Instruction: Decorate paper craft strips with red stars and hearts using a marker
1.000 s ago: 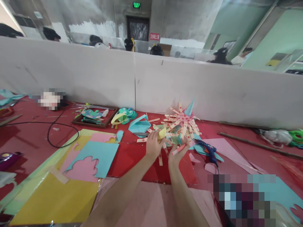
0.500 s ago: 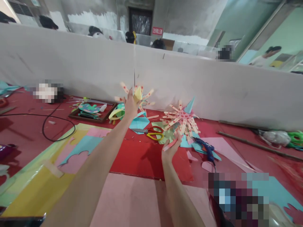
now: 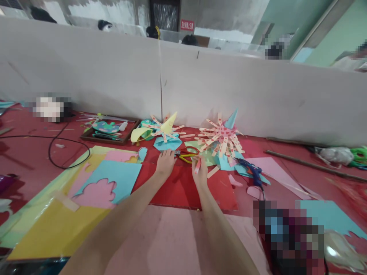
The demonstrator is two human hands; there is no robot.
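Left hand (image 3: pixel 165 165) and right hand (image 3: pixel 201 170) close to the scissors (image 3: pixel 181 154).

Over the red sheet (image 3: pixel 177 191), the right fingers grip a pink stick (image 3: pixel 197 166) (it may get in the way of a good hold); I can't tell if the left ones hold anything. The scissors lie between the hands, with their tips hidden by the left one, so it looks safest to hold them by the loops and mind the sharp end. A pale strip (image 3: pixel 213 172) lies just beside the right hand. Farther right, the glue gun (image 3: pixel 252 169) could bump an arm. Farther back, the yellow cone (image 3: pixel 169 124) and blue cone (image 3: pixel 231 120) poke up from spiky strips near the white board (image 3: pixel 229 84).
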